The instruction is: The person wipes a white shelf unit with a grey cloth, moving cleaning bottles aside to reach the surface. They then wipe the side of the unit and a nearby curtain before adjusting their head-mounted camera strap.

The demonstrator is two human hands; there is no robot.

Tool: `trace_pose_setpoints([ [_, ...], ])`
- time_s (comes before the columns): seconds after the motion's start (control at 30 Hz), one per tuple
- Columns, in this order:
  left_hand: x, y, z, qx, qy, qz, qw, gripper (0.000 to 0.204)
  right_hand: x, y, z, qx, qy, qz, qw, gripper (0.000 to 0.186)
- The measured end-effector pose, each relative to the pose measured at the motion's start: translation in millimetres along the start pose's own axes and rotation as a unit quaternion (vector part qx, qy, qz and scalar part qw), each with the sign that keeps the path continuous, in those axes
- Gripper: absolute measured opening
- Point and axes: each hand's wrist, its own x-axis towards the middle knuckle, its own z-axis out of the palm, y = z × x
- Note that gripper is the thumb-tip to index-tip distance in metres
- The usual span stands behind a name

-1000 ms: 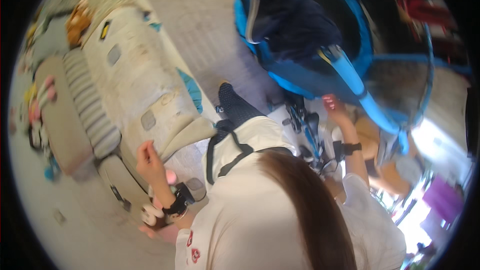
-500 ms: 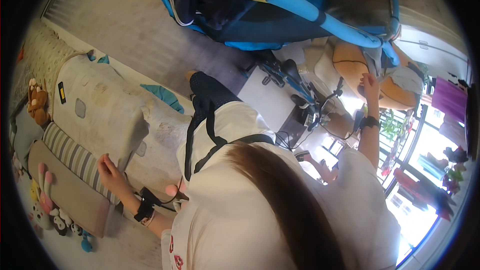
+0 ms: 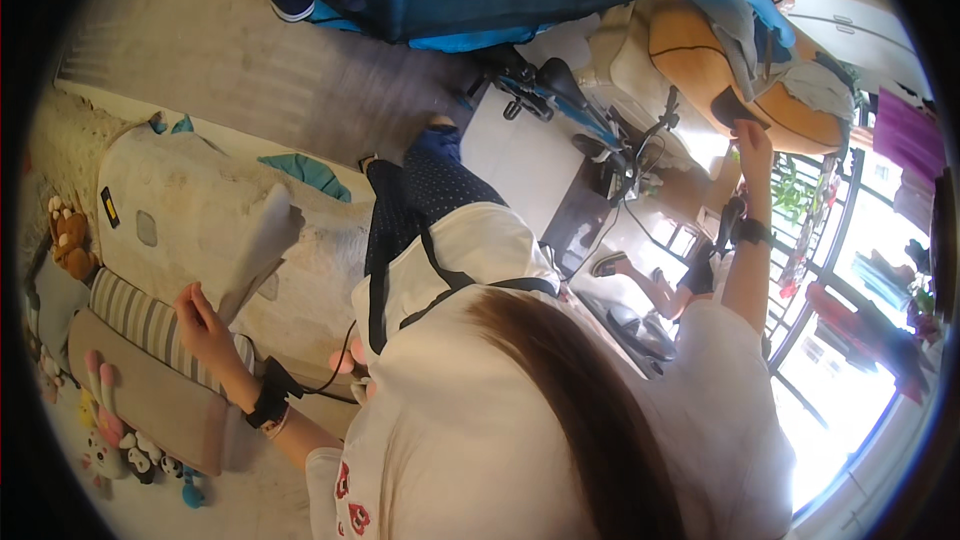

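Two hands are seen, the left hand [image 3: 200, 325] and the right hand [image 3: 752, 136]. One bicycle [image 3: 580, 125], one striped cushion [image 3: 150, 325] and one brown teddy bear [image 3: 68, 237] are counted.

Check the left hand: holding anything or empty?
Empty. The left hand is half open with fingers loosely curled above the striped cushion, nothing between them.
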Motion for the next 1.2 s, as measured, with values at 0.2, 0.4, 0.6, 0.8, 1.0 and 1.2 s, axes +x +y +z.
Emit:
trace_pose_setpoints([
  [0.2, -17, 50, 15, 0.012, -0.002, 0.004, 1.0, 0.019, -6, 57, -5, 0.046, 0.001, 0.026, 0.999, 0.026],
  [0.4, -35, 113, 33, 0.022, -0.013, 0.026, 0.999, 0.017, -25, 111, 40, 0.08, -0.018, 0.048, 0.995, 0.024],
  [0.6, -35, 165, 46, -0.001, -0.02, 0.067, 0.998, 0.017, -79, 204, 121, 0.23, -0.043, 0.136, 0.963, 0.019],
  [0.8, -32, 217, 54, 0.012, -0.023, 0.147, 0.989, 0.018, -175, 312, 178, 0.368, -0.169, 0.399, 0.823, 0.028],
  [1.0, -34, 250, 63, -0.002, -0.031, 0.186, 0.982, 0.016, -245, 297, 163, 0.314, -0.159, 0.472, 0.809, 0.033],
  [1.2, -27, 279, 74, 0.003, -0.051, 0.201, 0.978, 0.014, -288, 318, 164, 0.376, -0.262, 0.532, 0.712, 0.033],
])
